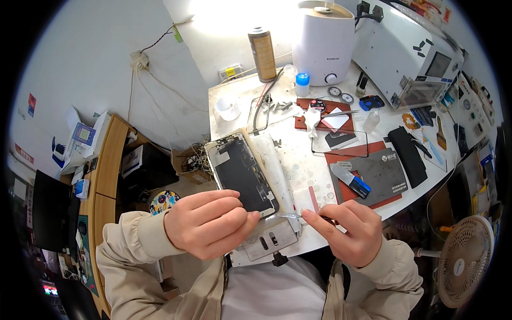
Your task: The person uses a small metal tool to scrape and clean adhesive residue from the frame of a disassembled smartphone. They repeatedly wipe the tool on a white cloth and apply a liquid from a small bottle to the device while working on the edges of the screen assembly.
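My left hand (210, 223) is closed with curled fingers over the near left edge of a phone screen panel (242, 173). The panel's black inner side faces up, with a thin frame and small metal parts along its edge. It lies slanted above a pale metal holder (271, 240). In a pinch, my right hand (349, 229) grips a slim tool (288, 215) with a pale, translucent end pointing left. That end reaches close to the panel's near right corner; contact cannot be made out. Beside it lies a small white pad (305, 200) with a reddish edge.
A grey mat (381, 178) bears a blue-handled scraper (352, 181). Farther back stand a spray can (262, 56), a white humidifier (322, 45) and a boxy machine (410, 53). A black pouch (408, 157) lies right; a fan (464, 261) stands beyond the table edge.
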Tool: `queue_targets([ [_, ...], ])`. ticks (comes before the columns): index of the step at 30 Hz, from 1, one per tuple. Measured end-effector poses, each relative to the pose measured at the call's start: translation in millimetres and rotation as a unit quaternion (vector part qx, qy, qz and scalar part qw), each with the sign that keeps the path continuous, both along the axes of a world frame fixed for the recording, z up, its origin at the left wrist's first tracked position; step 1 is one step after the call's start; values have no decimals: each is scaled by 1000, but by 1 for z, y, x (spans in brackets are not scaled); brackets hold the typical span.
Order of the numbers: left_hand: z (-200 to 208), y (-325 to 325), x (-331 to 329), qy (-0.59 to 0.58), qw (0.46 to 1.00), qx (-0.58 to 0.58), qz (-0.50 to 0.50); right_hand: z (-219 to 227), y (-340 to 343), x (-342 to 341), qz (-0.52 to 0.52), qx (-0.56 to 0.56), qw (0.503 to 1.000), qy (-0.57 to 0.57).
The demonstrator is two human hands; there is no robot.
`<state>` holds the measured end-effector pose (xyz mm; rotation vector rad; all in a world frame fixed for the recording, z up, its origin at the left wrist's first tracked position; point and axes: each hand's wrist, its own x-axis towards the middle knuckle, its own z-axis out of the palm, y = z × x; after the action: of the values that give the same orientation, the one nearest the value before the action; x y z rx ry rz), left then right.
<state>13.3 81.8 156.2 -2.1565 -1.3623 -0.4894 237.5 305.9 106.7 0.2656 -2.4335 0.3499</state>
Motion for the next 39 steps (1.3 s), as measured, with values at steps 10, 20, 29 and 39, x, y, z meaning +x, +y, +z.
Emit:
queue_targets([
  [10, 3, 0, -3, 15, 1000, 0, -12, -4, -9, 0, -24, -10, 1000, -15],
  [20, 5, 0, -3, 20, 1000, -4, -19, -10, -16, 4, -35, -37, 998, -38],
  [29, 11, 3, -4, 33, 999, -10, -17, -14, -15, 4, -28, -50, 998, -36],
  [39, 13, 6, -3, 37, 999, 3, -10, -14, -16, 4, -25, -53, 998, -39],
])
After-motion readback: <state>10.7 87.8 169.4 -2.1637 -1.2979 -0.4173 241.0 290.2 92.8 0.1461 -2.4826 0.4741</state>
